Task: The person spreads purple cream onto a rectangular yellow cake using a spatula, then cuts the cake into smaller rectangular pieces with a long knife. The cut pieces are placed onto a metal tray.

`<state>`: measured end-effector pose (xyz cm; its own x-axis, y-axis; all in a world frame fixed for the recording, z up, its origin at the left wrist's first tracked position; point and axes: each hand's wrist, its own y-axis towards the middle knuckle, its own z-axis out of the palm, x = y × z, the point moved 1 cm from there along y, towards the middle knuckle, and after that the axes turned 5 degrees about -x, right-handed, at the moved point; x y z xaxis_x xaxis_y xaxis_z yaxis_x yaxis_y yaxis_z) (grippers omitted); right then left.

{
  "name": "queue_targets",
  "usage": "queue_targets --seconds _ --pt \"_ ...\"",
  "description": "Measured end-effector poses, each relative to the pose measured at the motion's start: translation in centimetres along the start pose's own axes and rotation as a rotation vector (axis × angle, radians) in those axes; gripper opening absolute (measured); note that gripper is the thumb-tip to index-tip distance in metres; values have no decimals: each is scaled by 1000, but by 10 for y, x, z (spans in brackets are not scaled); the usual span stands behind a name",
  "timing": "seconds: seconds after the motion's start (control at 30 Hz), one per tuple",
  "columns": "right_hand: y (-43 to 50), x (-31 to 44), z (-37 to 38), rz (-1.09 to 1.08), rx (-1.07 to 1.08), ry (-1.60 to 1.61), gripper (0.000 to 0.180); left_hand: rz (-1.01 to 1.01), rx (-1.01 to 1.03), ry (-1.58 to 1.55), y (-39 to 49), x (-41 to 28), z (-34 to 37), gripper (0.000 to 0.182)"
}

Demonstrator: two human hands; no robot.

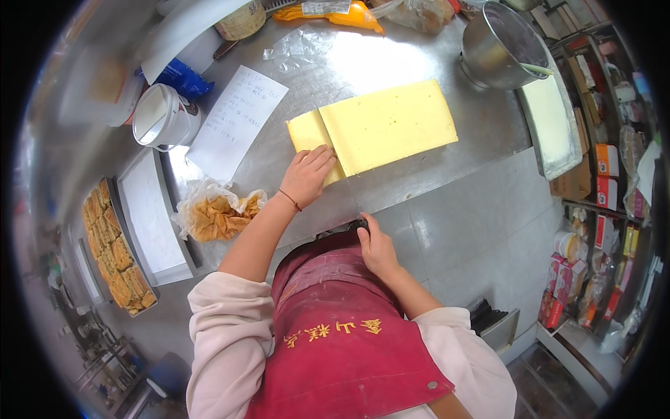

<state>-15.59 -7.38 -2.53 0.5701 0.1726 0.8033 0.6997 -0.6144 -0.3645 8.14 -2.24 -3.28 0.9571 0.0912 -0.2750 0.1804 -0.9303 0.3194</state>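
A yellow slab of sponge cake (390, 125) lies on the metal worktop, with a narrower strip of the same cake (308, 131) along its left side. A straight line parts the two pieces. My left hand (311, 170) rests on the strip's near part, fingertips close to that line. At the worktop's near edge, my right hand (378, 249) is closed around the black handle of a long knife (360, 224). Its thin blade, seen nearly edge-on, runs away from me along the parting line; how deep it sits in the cake cannot be told.
Left of the cake are a handwritten paper sheet (238, 123), a white bucket (166, 118) and a plastic bag with brown paper-like pieces (217, 214). A tray of baked pieces (118, 251) stands farther left. At the right are a steel mixing bowl (497, 50) and a pale-filled tray (555, 131).
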Motion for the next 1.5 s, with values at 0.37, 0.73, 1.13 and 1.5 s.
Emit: queue_targets --seconds 0.37,0.73,1.13,1.5 --pt "-2 -13 -10 -45 -110 97 41 42 59 9 6 3 -3 39" --pt "4 -25 -49 -7 -114 -18 41 28 95 8 5 3 -1 39" --pt "7 -26 -54 -38 -121 -32 40 26 91 4 6 2 -2 38" --pt "9 -30 -49 8 -108 -58 38 8 105 4 8 -1 -2 37"
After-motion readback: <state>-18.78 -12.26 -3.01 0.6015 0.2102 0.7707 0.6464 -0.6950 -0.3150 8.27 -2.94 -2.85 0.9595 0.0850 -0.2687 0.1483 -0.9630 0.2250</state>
